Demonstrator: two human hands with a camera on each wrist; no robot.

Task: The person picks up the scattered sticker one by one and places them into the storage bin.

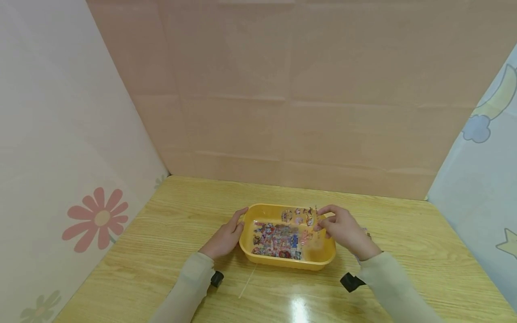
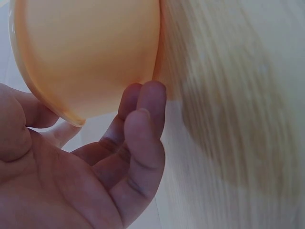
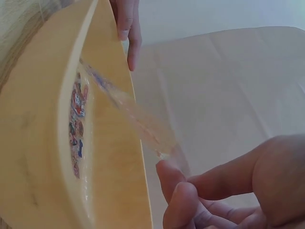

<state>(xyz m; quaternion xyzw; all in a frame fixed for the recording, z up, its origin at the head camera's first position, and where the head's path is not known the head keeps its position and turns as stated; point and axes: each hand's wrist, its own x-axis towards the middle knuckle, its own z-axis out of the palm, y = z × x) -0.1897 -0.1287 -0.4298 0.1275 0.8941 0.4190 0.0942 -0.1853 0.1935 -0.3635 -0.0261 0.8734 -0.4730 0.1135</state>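
A yellow plastic basin (image 1: 282, 264) stands on the wooden table, with colourful cartoon stickers (image 1: 278, 242) on clear film spread over its floor. My left hand (image 1: 226, 235) grips the basin's left end, thumb at the rim and fingers curled against the outer wall (image 2: 90, 57). Between thumb and fingers, my right hand (image 1: 341, 229) pinches a clear sticker sheet (image 1: 299, 216) at its right edge. That sheet (image 3: 143, 124) slants up out of the basin in the right wrist view, its far end hidden behind the near wall.
Behind my right wrist, a small patterned item (image 1: 366, 232) lies on the table, mostly covered. A thin pale strip (image 1: 247, 281) is in front of the basin. A peach backdrop (image 1: 299, 107) rises behind the table (image 1: 194, 202), with patterned side panels (image 1: 101, 217) left and right.
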